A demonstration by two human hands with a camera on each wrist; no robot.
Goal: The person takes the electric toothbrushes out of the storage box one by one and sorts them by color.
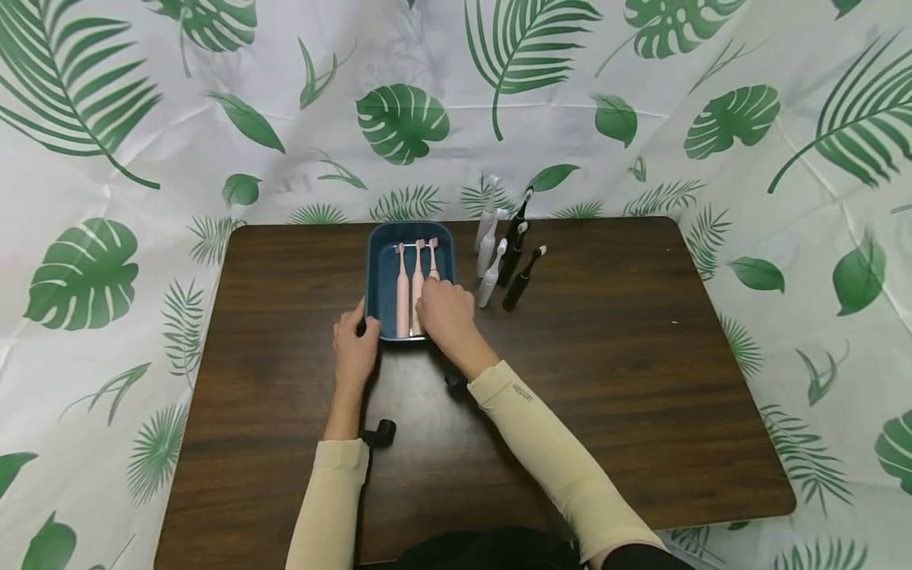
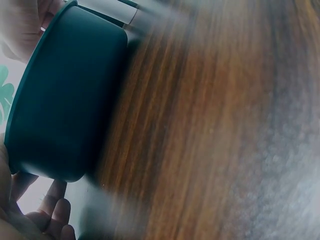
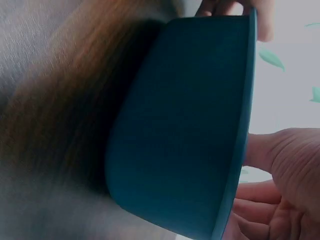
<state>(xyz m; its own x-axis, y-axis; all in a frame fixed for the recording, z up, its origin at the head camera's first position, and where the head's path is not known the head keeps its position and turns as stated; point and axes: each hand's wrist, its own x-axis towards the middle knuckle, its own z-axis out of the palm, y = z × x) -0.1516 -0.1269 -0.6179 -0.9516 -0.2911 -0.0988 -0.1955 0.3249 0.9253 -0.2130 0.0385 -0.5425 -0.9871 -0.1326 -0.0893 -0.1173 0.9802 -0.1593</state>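
Observation:
A dark blue rectangular bin [image 1: 383, 289] stands on the table. My left hand [image 1: 355, 348] grips its near left corner, thumb at the rim and fingers along the outer wall. In the left wrist view, those fingers [image 2: 52, 212] show beside the bin wall [image 2: 70, 95]. Two pink electric toothbrushes [image 1: 402, 305] lie side by side in the bin, heads toward the far end. My right hand [image 1: 447, 313] reaches over the right rim and holds a third pink toothbrush [image 1: 433, 257]; its handle is hidden under the hand. The right wrist view shows the thumb [image 3: 260, 150] passing behind the rim.
Just right of the bin stand several white electric toothbrushes [image 1: 488, 285] and several black ones [image 1: 518, 289], upright in two rows. The brown wooden table [image 1: 641, 380] meets a leaf-patterned sheet [image 1: 313, 142] at its back edge.

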